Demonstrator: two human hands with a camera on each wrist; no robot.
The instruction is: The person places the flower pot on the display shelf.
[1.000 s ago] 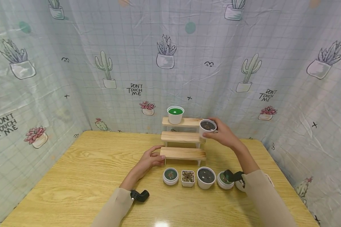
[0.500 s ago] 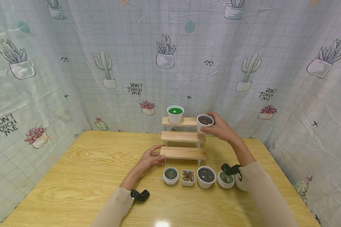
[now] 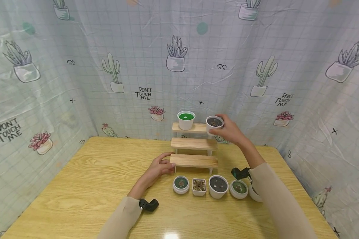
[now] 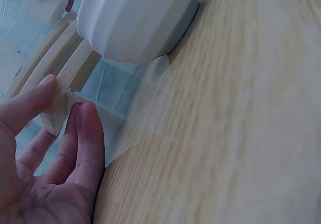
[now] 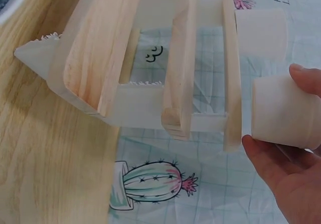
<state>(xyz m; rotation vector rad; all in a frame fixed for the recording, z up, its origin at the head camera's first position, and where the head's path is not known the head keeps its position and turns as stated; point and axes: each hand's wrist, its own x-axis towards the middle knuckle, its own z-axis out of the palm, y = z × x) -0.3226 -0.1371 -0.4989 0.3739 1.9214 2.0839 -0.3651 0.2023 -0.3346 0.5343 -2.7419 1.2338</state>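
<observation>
The head view looks from above the near edge of the tabletop [image 3: 107,176], forward and down toward its far edge and the curtain [image 3: 131,43]; it is the farthest and widest. The left wrist view sits low over the tabletop, rolled sideways, close to the left hand [image 3: 156,170], facing the stand [image 3: 194,143] past a near white pot [image 4: 140,23]. The right wrist view, also rolled, looks closely from near the stand's right end toward the curtain. All three share the stand, right hand [image 3: 231,132] and held pot [image 3: 214,122].
</observation>
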